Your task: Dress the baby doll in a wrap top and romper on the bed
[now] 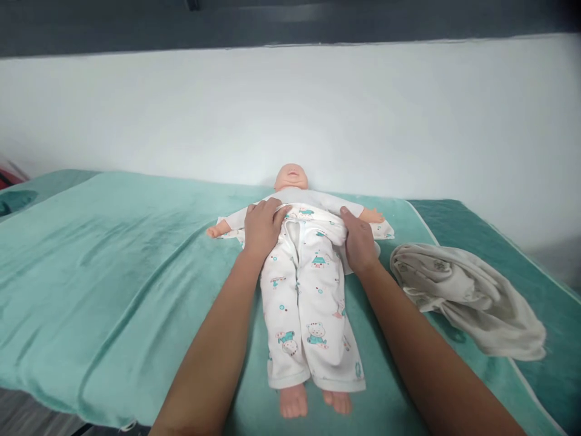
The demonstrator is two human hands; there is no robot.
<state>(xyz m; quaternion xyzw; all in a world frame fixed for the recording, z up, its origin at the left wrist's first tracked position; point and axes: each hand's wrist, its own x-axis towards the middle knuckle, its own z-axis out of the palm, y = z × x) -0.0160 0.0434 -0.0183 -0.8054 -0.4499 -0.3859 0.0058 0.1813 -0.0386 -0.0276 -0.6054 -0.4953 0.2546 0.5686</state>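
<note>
A baby doll (291,177) lies on its back, arms spread and head toward the wall. It wears a plain white top (302,197) and white baby trousers (320,303) with animal prints; its bare feet stick out of the cuffs. My left hand (264,225) is closed on the left side of the trousers' waistband. At the opposite side of the waist, my right hand (361,239) grips the waistband, its thumb side toward the doll's belly. Some fingertips of both hands are hidden by cloth. More printed cloth (382,229) shows beneath the doll's arms.
A bundled off-white garment (467,290) lies to the right of my right forearm. The teal sheet (113,272) covers the table, with a darker green cover (481,236) at the right. A white wall (290,103) rises behind the doll's head.
</note>
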